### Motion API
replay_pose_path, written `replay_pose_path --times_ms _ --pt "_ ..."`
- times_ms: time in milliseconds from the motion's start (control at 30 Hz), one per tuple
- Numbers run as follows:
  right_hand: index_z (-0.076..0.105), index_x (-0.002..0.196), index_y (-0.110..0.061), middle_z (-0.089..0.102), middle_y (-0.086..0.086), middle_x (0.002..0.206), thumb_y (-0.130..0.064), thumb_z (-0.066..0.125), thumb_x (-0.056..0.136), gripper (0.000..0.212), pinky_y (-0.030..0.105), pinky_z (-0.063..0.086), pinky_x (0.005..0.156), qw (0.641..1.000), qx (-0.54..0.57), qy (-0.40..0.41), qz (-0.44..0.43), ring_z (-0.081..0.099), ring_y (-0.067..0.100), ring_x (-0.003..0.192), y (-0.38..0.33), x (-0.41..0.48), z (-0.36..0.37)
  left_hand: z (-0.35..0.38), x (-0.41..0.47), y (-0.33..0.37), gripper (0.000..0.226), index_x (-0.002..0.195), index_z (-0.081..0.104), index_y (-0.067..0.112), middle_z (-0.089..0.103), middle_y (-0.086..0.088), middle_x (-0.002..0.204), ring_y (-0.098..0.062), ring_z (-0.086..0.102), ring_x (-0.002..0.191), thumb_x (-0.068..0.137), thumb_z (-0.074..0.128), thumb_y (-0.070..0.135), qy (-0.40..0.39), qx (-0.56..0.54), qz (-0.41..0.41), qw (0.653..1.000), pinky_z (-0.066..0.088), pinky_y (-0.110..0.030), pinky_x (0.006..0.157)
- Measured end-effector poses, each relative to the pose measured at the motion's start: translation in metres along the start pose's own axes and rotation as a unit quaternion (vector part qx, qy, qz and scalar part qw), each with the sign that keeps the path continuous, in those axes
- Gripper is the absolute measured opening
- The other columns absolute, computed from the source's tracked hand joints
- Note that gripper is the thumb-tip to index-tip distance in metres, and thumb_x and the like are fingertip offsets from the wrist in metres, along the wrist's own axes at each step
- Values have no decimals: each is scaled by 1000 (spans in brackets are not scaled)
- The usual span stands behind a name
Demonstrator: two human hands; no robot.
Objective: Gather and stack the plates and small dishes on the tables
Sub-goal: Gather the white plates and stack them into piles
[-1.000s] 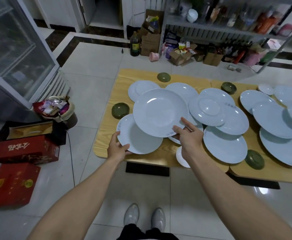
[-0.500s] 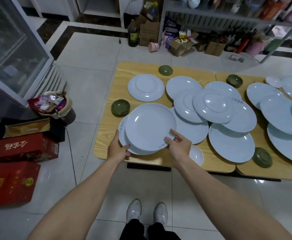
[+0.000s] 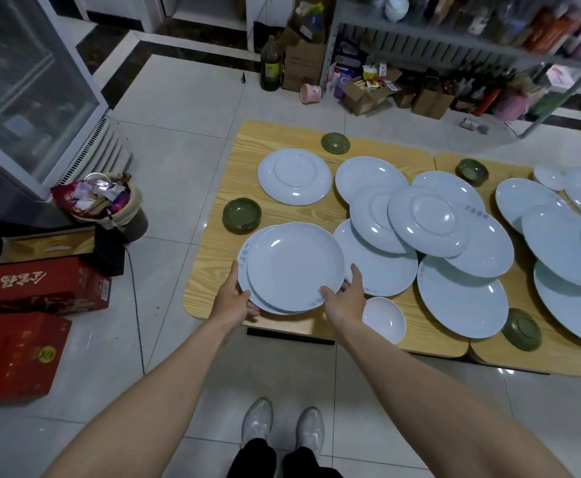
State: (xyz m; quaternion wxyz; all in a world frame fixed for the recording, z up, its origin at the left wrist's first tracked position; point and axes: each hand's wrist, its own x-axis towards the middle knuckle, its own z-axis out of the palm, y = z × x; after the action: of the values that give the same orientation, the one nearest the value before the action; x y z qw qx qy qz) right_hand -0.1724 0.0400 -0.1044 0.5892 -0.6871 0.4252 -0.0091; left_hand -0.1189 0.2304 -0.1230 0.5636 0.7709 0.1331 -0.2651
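Two pale blue plates lie stacked at the near left corner of the wooden table (image 3: 213,270). The top plate (image 3: 296,267) sits slightly right of the bottom plate (image 3: 244,258). My left hand (image 3: 235,300) grips the bottom plate's near left rim. My right hand (image 3: 346,298) holds the top plate's near right edge, thumb on the rim. More pale blue plates overlap to the right (image 3: 427,225), and one lies upside down further back (image 3: 294,176). A small white dish (image 3: 384,319) sits by my right wrist. Small green dishes (image 3: 241,214) (image 3: 335,143) (image 3: 521,329) are scattered around.
A second table (image 3: 523,360) joins on the right, with several more plates (image 3: 558,243). On the floor at left stand a full waste bin (image 3: 109,205), red boxes (image 3: 37,288) and a glass-door fridge (image 3: 23,81). Behind the tables are a shelf, cartons and a dark bottle (image 3: 270,63).
My right hand carried the raised plate toward me and lowered it onto the near left plate. My left hand stayed on that bottom plate's rim.
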Motion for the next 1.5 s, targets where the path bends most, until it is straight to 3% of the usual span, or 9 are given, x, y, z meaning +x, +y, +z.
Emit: replay_pose_path --times_ms 333,433,533,600,667,733,833,1067,1500 --pt "67 119 -8 61 -1 88 -3 72 84 36 41 56 92 995 -94 4 29 61 22 91 0 9 6 -4 -1 7 75 153 11 44 58 -6 121 -19 68 71 100 40 -2 -11 9 -13 1000 60 -39 78" --pt "68 119 -9 63 -1 90 -5 73 83 37 40 56 91 994 -106 -2 27 62 22 93 2 10 7 -5 -2 8 76 152 14 45 62 -10 115 -19 67 73 99 41 -3 -14 3 -13 1000 60 -35 74" --pt "60 131 -9 64 6 116 -18 70 89 44 29 48 88 985 -165 -17 -43 58 21 103 -5 4 2 -7 -7 14 63 142 43 39 61 -1 122 -18 59 98 94 45 -1 49 71 67 994 50 -31 77" --pt "44 145 -14 51 11 142 -40 65 91 63 37 41 104 936 -322 -31 -139 48 29 130 -13 3 -6 -12 -8 24 46 135 52 30 56 3 134 -21 51 118 96 47 8 116 218 150 957 42 -31 88" --pt "18 157 -20 20 12 163 -61 52 92 84 49 15 120 841 -497 -48 -207 17 33 150 -28 3 -15 -16 -4 39 47 146 41 28 40 1 152 -26 40 132 99 44 30 120 395 202 888 36 -39 104" --pt "2 159 -24 -5 12 166 -70 43 91 92 55 -4 119 774 -579 -55 -250 -6 34 153 -50 2 -25 -14 -3 63 59 153 25 32 20 -2 162 -30 23 144 98 38 50 84 503 225 830 24 -46 114" --pt "-5 159 -26 -17 14 164 -74 36 91 93 60 -8 117 737 -621 -35 -266 -15 36 151 -81 -2 -42 -1 -10 99 68 155 10 37 -3 -1 165 -32 -1 150 96 32 61 58 563 262 782 9 -52 119" --pt "-9 158 -28 -16 14 164 -72 35 93 90 60 -6 117 742 -617 35 -260 -13 36 151 -114 0 -99 50 -30 152 70 155 1 37 -13 -1 164 -30 -10 150 97 32 60 52 578 352 734 4 -53 119" --pt "-4 159 -25 -11 12 166 -65 39 96 86 55 0 120 786 -572 16 -235 -9 34 152 -109 113 -225 218 -3 194 66 156 13 28 5 -6 164 -28 11 150 100 40 48 26 560 331 759 17 -44 118"
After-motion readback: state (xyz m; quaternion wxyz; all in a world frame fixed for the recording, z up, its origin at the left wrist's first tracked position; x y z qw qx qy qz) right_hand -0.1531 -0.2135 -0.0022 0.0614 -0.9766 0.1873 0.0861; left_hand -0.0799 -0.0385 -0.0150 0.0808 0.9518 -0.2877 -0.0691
